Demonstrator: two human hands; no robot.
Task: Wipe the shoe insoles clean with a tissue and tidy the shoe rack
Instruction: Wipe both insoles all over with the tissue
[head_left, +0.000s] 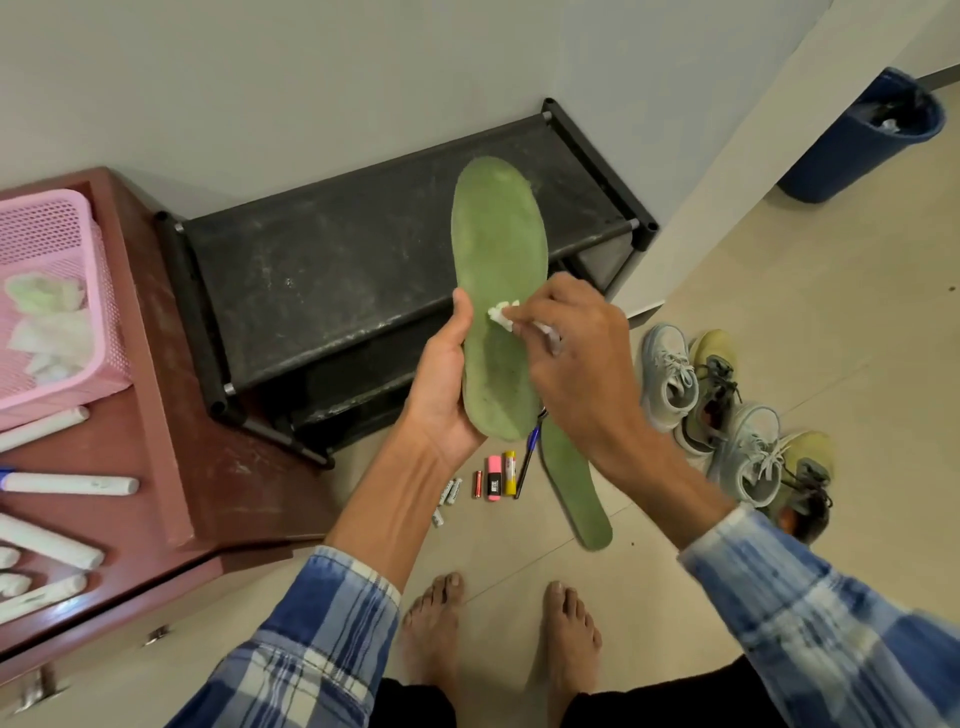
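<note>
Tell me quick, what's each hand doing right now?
Left hand: closed, holding the insole.
Right hand: closed, pinching a tissue against the insole.

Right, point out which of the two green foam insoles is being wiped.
The green foam insole held up in the left hand, with the right hand pinching a white tissue wad against it. The other green insole lies untouched on the floor.

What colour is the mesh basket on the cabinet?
The basket is pink; the head view shows it.
</note>
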